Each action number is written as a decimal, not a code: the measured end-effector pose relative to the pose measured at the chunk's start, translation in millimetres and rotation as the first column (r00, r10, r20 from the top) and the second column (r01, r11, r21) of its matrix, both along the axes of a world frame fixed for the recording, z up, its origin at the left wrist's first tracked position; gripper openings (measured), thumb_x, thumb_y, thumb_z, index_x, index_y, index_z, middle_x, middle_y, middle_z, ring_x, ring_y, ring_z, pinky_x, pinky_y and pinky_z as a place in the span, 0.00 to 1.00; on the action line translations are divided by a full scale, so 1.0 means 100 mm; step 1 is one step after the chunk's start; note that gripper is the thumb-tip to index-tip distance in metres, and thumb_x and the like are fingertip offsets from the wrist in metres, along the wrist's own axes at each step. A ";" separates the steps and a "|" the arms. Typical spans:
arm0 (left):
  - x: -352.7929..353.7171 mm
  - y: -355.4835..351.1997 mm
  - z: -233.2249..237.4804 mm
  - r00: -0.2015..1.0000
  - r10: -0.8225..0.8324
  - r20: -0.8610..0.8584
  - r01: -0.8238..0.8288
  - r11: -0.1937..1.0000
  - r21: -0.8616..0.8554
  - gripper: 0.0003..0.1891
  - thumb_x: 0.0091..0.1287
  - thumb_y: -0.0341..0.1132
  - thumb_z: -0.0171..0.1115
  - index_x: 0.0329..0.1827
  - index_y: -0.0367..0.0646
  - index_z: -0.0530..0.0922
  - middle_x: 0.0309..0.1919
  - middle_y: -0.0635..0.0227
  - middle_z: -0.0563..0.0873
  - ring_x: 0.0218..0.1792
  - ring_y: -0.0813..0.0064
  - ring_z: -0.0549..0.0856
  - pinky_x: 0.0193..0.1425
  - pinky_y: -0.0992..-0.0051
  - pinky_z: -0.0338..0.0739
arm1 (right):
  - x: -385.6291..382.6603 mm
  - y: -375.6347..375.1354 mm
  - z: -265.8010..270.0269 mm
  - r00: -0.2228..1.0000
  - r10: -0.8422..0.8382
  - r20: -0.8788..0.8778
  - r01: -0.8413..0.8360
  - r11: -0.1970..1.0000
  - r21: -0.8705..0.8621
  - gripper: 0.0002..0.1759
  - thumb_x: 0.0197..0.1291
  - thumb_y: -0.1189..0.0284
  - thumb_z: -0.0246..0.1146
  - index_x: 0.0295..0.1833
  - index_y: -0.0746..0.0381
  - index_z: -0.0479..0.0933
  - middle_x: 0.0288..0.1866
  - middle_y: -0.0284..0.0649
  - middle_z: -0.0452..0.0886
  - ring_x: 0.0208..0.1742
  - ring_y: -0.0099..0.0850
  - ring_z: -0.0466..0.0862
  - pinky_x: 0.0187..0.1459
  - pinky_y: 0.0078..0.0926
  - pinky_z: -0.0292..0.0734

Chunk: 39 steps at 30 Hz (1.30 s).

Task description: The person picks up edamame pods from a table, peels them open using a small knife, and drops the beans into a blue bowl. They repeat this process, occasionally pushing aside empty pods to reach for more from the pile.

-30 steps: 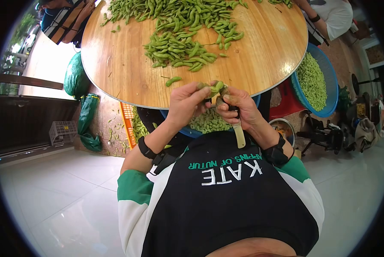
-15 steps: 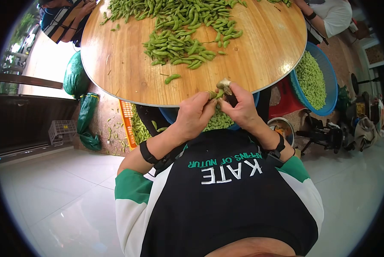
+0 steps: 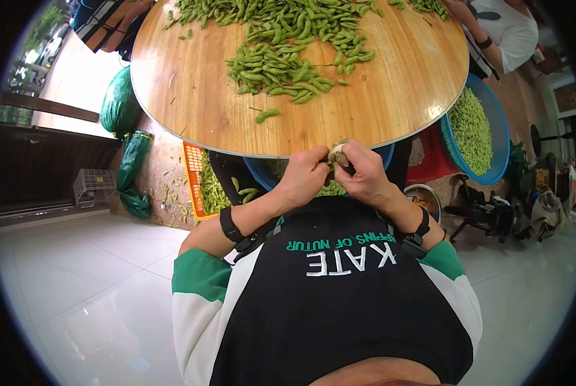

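Just past the near edge of the round wooden table [image 3: 191, 103], my left hand [image 3: 303, 175] and my right hand [image 3: 366, 170] meet, fingers pinched closed. Between them is a green soybean pod, mostly covered by the fingertips. Pale wrappings [image 3: 337, 154] cover fingertips of my right hand. Directly below is a blue basin [image 3: 256, 169] with shelled green beans [image 3: 332, 189] in it. A single pod [image 3: 268, 116] lies on the table ahead of my left hand, and a large heap of pods [image 3: 281, 64] spreads farther back.
An orange basket [image 3: 192, 183] of pods stands at the left, with loose pods on the floor. Green sacks [image 3: 119, 106] lie beyond it. At the right, a blue basket [image 3: 499, 145] holds shelled beans near a red stool [image 3: 431, 161]. Other people sit across the table.
Both hands have drawn slightly back from the tabletop toward my body and closer together. The pod that showed between my fingers is now mostly hidden. The whole view has shifted a little.
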State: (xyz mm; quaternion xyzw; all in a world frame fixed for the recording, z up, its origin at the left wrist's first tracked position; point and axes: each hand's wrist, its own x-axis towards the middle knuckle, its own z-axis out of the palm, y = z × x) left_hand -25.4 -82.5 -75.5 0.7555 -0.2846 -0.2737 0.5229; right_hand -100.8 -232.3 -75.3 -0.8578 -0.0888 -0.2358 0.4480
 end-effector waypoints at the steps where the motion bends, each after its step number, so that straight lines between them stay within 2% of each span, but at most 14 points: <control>1: 0.00 0.00 -0.04 0.995 -0.022 0.095 0.020 1.000 0.021 0.05 0.59 0.25 0.51 0.32 0.31 0.74 0.20 0.50 0.78 0.22 0.61 0.81 0.29 0.66 0.75 | -0.01 0.00 0.00 1.000 0.022 -0.008 -0.022 1.000 -0.004 0.11 0.45 0.84 0.62 0.36 0.66 0.70 0.28 0.46 0.69 0.27 0.46 0.74 0.28 0.35 0.69; 5: -0.01 0.01 -0.03 0.999 -0.033 0.009 0.032 0.998 0.047 0.05 0.58 0.23 0.49 0.32 0.32 0.74 0.20 0.56 0.79 0.23 0.68 0.81 0.28 0.70 0.75 | 0.00 -0.02 0.02 0.999 0.023 -0.041 -0.022 0.999 0.041 0.10 0.46 0.83 0.62 0.35 0.66 0.70 0.27 0.47 0.69 0.27 0.45 0.74 0.28 0.33 0.69; 6: 0.00 0.01 -0.02 0.986 -0.047 -0.160 0.050 0.999 0.017 0.06 0.58 0.23 0.48 0.34 0.32 0.74 0.21 0.59 0.80 0.24 0.71 0.81 0.28 0.73 0.75 | 0.00 -0.04 0.03 0.999 0.020 -0.045 -0.018 0.999 0.042 0.10 0.46 0.83 0.62 0.35 0.66 0.70 0.27 0.47 0.69 0.27 0.45 0.74 0.28 0.33 0.69; 11: 0.09 0.13 -0.01 0.842 -0.121 -0.526 0.063 0.990 -0.126 0.09 0.58 0.22 0.48 0.40 0.32 0.74 0.27 0.64 0.82 0.24 0.77 0.81 0.28 0.78 0.76 | -0.05 -0.13 0.04 0.961 0.000 -0.275 0.069 0.968 0.241 0.06 0.53 0.82 0.62 0.36 0.66 0.73 0.23 0.36 0.72 0.24 0.22 0.71 0.27 0.22 0.67; 13: 0.08 0.21 -0.04 0.931 -0.199 -0.305 0.189 0.980 -0.063 0.12 0.64 0.22 0.48 0.49 0.35 0.75 0.37 0.67 0.84 0.30 0.83 0.81 0.28 0.83 0.76 | -0.07 -0.15 -0.03 0.959 -0.017 -0.282 0.091 0.964 0.251 0.06 0.54 0.81 0.62 0.36 0.66 0.73 0.23 0.34 0.72 0.25 0.19 0.70 0.27 0.21 0.67; 17: -0.01 0.23 0.08 0.992 -0.073 -0.101 0.049 0.973 -0.226 0.12 0.63 0.22 0.52 0.50 0.35 0.75 0.38 0.68 0.84 0.32 0.85 0.80 0.30 0.83 0.75 | -0.06 -0.14 -0.01 0.958 -0.042 -0.284 0.128 0.948 0.291 0.06 0.56 0.80 0.62 0.39 0.67 0.74 0.25 0.32 0.74 0.27 0.16 0.71 0.29 0.18 0.68; 19: -0.02 0.23 0.19 0.996 -0.041 0.078 0.047 0.995 -0.082 0.08 0.59 0.24 0.60 0.41 0.36 0.74 0.27 0.60 0.81 0.26 0.68 0.82 0.30 0.71 0.75 | -0.05 -0.07 -0.04 0.960 -0.025 -0.281 0.118 0.940 0.320 0.06 0.55 0.80 0.63 0.39 0.67 0.74 0.25 0.36 0.75 0.26 0.21 0.73 0.29 0.21 0.69; 20: -0.02 0.24 0.20 0.996 -0.035 0.079 0.041 0.996 -0.084 0.08 0.59 0.24 0.60 0.41 0.36 0.74 0.27 0.60 0.81 0.26 0.68 0.82 0.30 0.71 0.75 | -0.04 -0.05 -0.04 0.961 -0.006 -0.276 0.105 0.932 0.347 0.07 0.55 0.79 0.63 0.39 0.67 0.74 0.26 0.41 0.76 0.25 0.26 0.75 0.29 0.24 0.70; 25: 0.22 0.63 0.51 0.829 -0.219 0.514 0.195 0.976 0.102 0.06 0.60 0.28 0.62 0.38 0.38 0.76 0.26 0.56 0.79 0.28 0.53 0.81 0.31 0.62 0.74 | -0.03 -0.04 -0.05 0.946 0.124 -0.300 -0.012 0.936 0.351 0.08 0.56 0.78 0.65 0.40 0.66 0.75 0.25 0.39 0.77 0.26 0.23 0.76 0.29 0.25 0.70; 27: 0.35 0.93 0.66 0.739 -0.327 0.589 0.060 0.903 0.426 0.05 0.61 0.29 0.61 0.38 0.39 0.77 0.28 0.55 0.80 0.30 0.52 0.81 0.34 0.58 0.75 | -0.04 -0.07 -0.01 0.909 0.272 -0.317 -0.097 0.875 0.474 0.07 0.57 0.78 0.65 0.40 0.66 0.76 0.24 0.37 0.76 0.25 0.21 0.75 0.28 0.24 0.70; 30: 0.54 0.91 0.71 0.566 -0.219 0.795 -0.162 0.916 0.368 0.07 0.62 0.31 0.60 0.39 0.38 0.77 0.30 0.53 0.80 0.34 0.49 0.81 0.39 0.57 0.75 | -0.02 -0.08 0.04 0.872 0.334 -0.358 -0.198 0.909 0.367 0.07 0.58 0.77 0.65 0.40 0.66 0.76 0.25 0.36 0.77 0.25 0.19 0.74 0.28 0.21 0.70; 31: 0.61 0.85 0.65 0.563 -0.220 0.796 -0.164 0.915 0.369 0.07 0.62 0.31 0.60 0.39 0.38 0.77 0.30 0.53 0.80 0.34 0.49 0.81 0.39 0.57 0.75 | -0.01 -0.06 0.03 0.873 0.336 -0.355 -0.200 0.908 0.367 0.07 0.58 0.77 0.65 0.40 0.66 0.76 0.25 0.36 0.77 0.25 0.19 0.74 0.28 0.21 0.70; 33: 0.73 0.64 0.42 0.748 0.058 0.661 -0.261 0.942 0.212 0.08 0.61 0.31 0.60 0.39 0.36 0.76 0.32 0.51 0.78 0.37 0.48 0.80 0.41 0.57 0.75 | 0.01 -0.05 0.02 0.872 0.331 -0.361 -0.173 0.898 0.405 0.05 0.60 0.78 0.64 0.41 0.66 0.79 0.28 0.34 0.81 0.29 0.17 0.76 0.31 0.15 0.70; 39: 0.88 0.40 0.10 0.738 -0.005 0.675 -0.201 0.953 0.226 0.06 0.62 0.29 0.58 0.38 0.36 0.75 0.37 0.49 0.77 0.38 0.47 0.79 0.42 0.57 0.74 | -0.04 -0.14 -0.03 0.899 0.293 -0.326 -0.116 0.877 0.467 0.10 0.62 0.74 0.62 0.47 0.67 0.76 0.31 0.35 0.80 0.30 0.17 0.75 0.30 0.17 0.69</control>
